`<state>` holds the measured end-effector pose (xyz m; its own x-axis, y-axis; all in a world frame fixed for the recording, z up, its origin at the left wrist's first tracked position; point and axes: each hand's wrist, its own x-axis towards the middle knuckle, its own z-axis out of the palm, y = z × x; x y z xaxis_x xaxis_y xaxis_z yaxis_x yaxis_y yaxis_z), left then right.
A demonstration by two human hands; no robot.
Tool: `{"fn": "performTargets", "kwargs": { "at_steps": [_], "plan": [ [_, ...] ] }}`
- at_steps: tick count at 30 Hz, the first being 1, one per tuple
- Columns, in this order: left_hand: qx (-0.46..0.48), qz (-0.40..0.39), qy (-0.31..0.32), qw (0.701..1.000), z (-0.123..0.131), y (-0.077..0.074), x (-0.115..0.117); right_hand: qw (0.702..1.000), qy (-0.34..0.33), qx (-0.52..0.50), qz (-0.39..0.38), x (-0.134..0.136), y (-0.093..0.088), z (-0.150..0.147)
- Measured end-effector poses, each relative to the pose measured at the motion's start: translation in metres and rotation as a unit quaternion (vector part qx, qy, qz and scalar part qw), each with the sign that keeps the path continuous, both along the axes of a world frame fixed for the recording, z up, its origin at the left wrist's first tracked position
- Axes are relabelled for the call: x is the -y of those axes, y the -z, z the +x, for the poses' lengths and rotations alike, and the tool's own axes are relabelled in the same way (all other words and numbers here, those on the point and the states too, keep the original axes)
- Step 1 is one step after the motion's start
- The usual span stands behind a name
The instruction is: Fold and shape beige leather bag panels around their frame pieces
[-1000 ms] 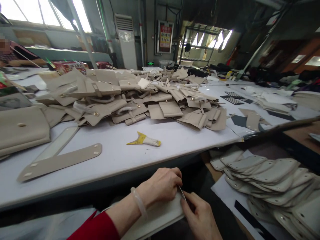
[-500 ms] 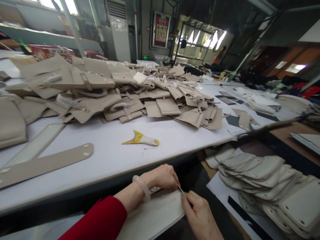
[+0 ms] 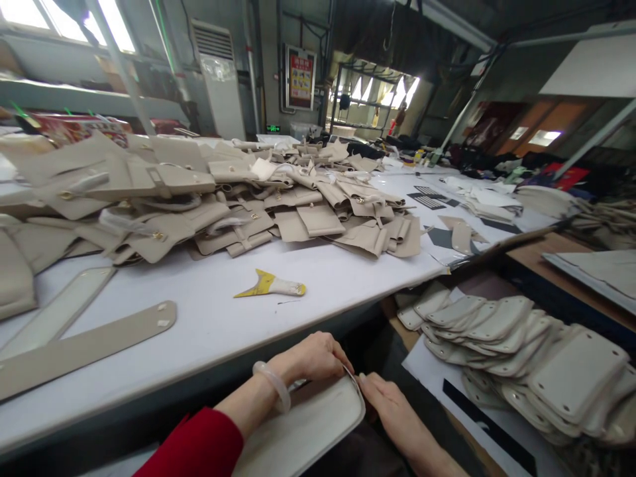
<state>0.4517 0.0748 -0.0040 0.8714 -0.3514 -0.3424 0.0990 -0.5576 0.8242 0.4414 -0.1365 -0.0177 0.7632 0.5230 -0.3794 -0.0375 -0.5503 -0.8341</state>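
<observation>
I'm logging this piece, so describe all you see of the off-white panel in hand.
The off-white panel looks leather-like, with a rounded corner and pale rim. It slants in front of the table, partly behind the left forearm, cropped below. The left hand holds its far edge; the right hand seems to touch its right end.

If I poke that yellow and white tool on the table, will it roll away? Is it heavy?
It would probably slide rather than roll, since the tool lies flat on the table. It's likely light, as it looks small and thin. Its pointed end might snag.
</observation>
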Motion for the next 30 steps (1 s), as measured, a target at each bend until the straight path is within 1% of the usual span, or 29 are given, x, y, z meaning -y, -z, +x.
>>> {"fn": "performTargets", "kwargs": {
  "at_steps": [3,5,11,16,19,23,25,27,30],
  "plan": [
    [-0.001,0.010,-0.003,1.000,-0.001,-0.003,0.001,0.997,-0.007,-0.057,0.043,-0.002,0.004,0.005],
    [0.001,0.016,-0.002,1.000,-0.002,-0.003,0.001,0.995,-0.016,-0.077,0.057,-0.004,0.005,0.007],
    [0.001,0.025,0.010,1.000,-0.002,-0.003,0.000,0.994,-0.030,-0.094,0.044,-0.009,-0.001,0.006],
    [0.002,0.022,0.061,0.998,-0.002,-0.004,-0.011,0.995,-0.044,-0.085,0.019,-0.013,-0.007,0.007],
    [0.004,0.011,0.095,0.995,0.000,-0.004,-0.021,0.995,-0.052,-0.087,0.008,-0.014,-0.007,0.008],
    [0.003,0.011,0.123,0.992,-0.002,-0.010,-0.032,0.992,-0.057,-0.110,0.001,-0.015,-0.006,0.009],
    [0.007,0.017,0.125,0.992,-0.008,-0.016,-0.036,0.989,-0.066,-0.131,0.005,-0.016,-0.009,0.011],
    [0.021,0.023,0.119,0.992,-0.018,-0.023,-0.038,0.981,-0.078,-0.176,0.010,-0.017,-0.014,0.015],
    [0.061,0.045,0.073,0.994,-0.043,-0.032,-0.045,0.967,-0.112,-0.226,-0.014,-0.019,-0.023,0.023]
  ]
}}
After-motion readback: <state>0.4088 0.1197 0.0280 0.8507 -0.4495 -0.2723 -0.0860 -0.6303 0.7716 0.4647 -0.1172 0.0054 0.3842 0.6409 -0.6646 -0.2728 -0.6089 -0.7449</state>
